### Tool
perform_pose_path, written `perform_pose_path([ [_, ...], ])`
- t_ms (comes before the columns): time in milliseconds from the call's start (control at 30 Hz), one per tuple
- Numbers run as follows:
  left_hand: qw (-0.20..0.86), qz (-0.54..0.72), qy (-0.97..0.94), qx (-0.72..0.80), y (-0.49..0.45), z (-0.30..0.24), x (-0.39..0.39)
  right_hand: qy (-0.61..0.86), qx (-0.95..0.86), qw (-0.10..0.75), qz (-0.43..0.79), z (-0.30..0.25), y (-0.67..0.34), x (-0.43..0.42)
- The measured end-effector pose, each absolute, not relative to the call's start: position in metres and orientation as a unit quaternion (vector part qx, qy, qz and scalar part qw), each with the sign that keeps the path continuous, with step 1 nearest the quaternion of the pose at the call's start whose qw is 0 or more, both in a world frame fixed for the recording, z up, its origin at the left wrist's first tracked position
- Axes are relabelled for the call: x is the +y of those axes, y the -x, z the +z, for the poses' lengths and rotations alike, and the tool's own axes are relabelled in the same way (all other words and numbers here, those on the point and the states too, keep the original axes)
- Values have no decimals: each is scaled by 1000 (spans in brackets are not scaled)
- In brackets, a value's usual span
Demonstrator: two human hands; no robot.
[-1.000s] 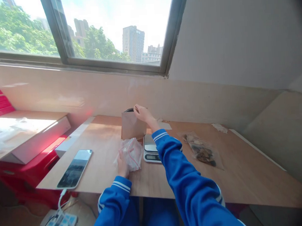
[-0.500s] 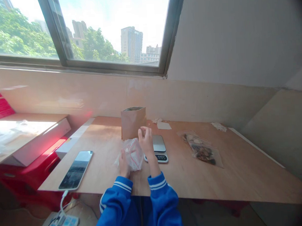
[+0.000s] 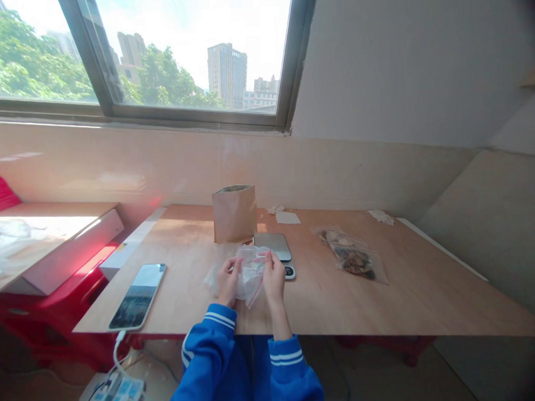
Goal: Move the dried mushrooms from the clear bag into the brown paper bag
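Between my two hands are clear plastic zip bags (image 3: 252, 275) with red seal lines, bunched together so that I cannot count them. My left hand (image 3: 229, 280) pinches their left side. At the upper right edge, the fingers of my right hand (image 3: 274, 277) are closed on the plastic. Just behind the hands lies a small digital scale (image 3: 273, 246) with a bare metal plate; my right hand and the bags cover part of its display. A brown paper bag (image 3: 235, 215) stands upright with its top open behind the scale, to the left.
Filled clear bags (image 3: 354, 262) with dark dried pieces lie on the table's right. A phone (image 3: 139, 296) on a charging cable rests near the left front edge. White card (image 3: 288, 218) and crumpled paper (image 3: 380, 217) lie toward the back. A power strip (image 3: 114, 391) is below.
My right hand has come down from above the scale and taken hold of the zip bags' right side. My left hand now pinches them higher up. The view has shifted slightly.
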State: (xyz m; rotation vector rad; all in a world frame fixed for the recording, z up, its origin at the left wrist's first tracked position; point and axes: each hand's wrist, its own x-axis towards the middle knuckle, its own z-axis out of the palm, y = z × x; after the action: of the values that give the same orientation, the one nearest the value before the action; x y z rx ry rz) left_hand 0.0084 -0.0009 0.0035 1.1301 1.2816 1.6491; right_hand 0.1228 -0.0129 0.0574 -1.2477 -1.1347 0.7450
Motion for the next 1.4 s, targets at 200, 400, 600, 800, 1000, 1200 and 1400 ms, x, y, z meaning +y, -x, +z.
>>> perform_pose_path([
  [200, 331, 685, -388, 520, -5, 0, 3, 518, -493, 543, 440, 44, -137, -15],
  [400, 295, 709, -384, 512, -3, -3, 4, 427, -525, 452, 582, 28, -141, -23],
  [600, 266, 687, -391, 552, 1, -2, -7, 397, -543, 448, 589, 32, -169, -27],
  [800, 195, 583, -465, 637, 21, 14, -12, 557, -523, 560, 320, 18, -251, -11],
  [1000, -31, 407, -545, 732, 22, 36, -11, 752, -464, 465, -53, -10, -331, 19],
  [1200, 33, 259, -672, 693, -1, 22, -2, 801, -445, 391, -94, -19, -357, 35],
  [1400, 114, 216, -646, 724, 5, -3, -1, 766, -436, 463, -91, -10, -365, 23],
])
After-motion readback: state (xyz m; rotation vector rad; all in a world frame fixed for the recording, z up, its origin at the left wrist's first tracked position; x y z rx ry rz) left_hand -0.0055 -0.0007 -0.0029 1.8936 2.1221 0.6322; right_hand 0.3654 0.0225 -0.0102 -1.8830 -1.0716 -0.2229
